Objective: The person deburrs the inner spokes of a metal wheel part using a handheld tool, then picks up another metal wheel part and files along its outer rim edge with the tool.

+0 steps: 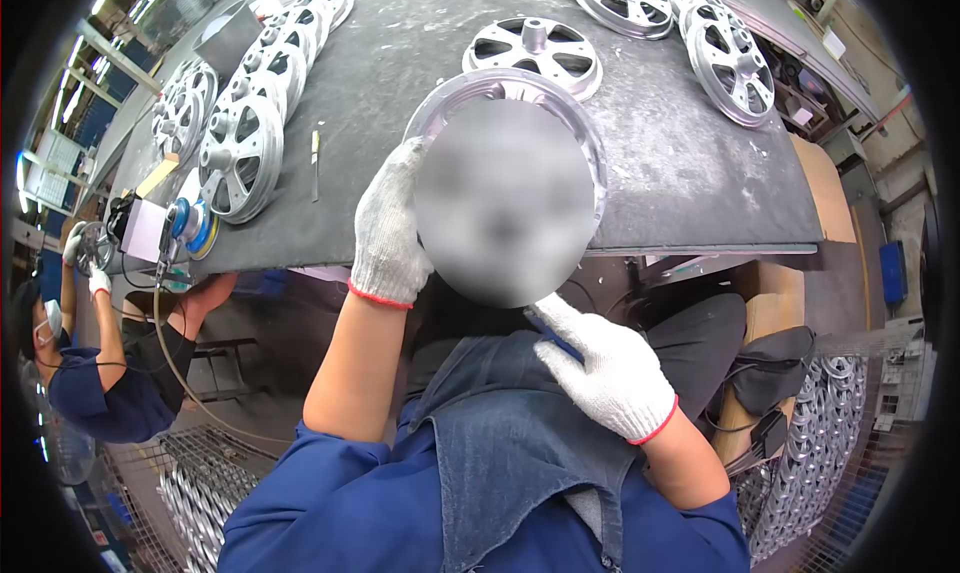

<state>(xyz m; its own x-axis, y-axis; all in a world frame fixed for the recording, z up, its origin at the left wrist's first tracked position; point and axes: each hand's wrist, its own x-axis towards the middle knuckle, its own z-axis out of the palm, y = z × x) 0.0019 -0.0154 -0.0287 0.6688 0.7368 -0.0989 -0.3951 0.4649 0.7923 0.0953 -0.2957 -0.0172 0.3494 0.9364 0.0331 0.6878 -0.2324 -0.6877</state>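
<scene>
A silver metal wheel (470, 89) stands tilted at the near table edge; a round blur covers most of its face. My left hand (392, 228), in a white knitted glove with a red cuff, is closed on the wheel's left rim. Below the wheel's lower edge, my right hand (610, 368), gloved alike, is closed around a slim tool with a dark blue handle (553, 335). The blur hides the tool's working end, so its kind and any contact with the wheel cannot be made out. Another spoked wheel (535, 53) lies just behind.
Rows of wheels lean together at the table's left (240, 153) and right (735, 68). A blue sander (190, 223) sits at the left corner, near a thin yellow-handled tool (316, 163). At far left, a co-worker (110, 373) handles a wheel. Wire cages flank me.
</scene>
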